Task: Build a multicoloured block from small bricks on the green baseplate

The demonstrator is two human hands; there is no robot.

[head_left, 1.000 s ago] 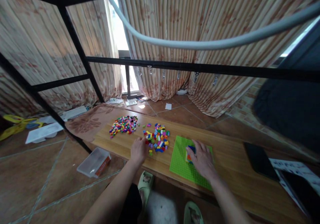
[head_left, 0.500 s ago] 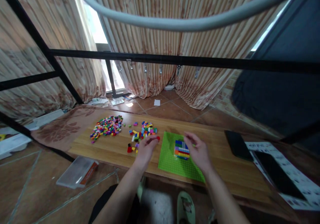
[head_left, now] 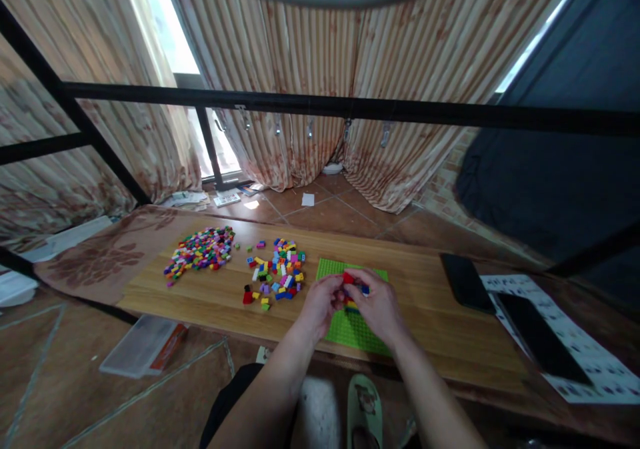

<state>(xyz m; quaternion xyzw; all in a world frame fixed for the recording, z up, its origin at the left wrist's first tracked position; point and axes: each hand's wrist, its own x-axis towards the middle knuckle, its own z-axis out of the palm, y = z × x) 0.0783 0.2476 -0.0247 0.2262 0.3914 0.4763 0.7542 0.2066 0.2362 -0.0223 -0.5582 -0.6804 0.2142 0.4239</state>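
Over the green baseplate [head_left: 357, 332] my two hands meet at a small red toy brick [head_left: 348, 278]. My left hand [head_left: 324, 299] is closed, its fingertips at the brick's left side. From the right, my right hand [head_left: 376, 302] pinches the same brick between thumb and fingers. Beneath them sits a block of stacked coloured bricks [head_left: 353, 305], mostly hidden by my hands; some yellow and blue shows.
Loose bricks [head_left: 280, 269] lie left of the baseplate, and a larger heap [head_left: 203, 252] is farther left on the wooden table [head_left: 425, 342]. A black tablet [head_left: 467, 282], a phone [head_left: 543, 339] and a printed sheet [head_left: 595, 362] are at the right.
My left hand has moved right with the red brick, from beside the loose bricks to over the baseplate. My right hand has shifted left to meet it. The camera view has tilted slightly.
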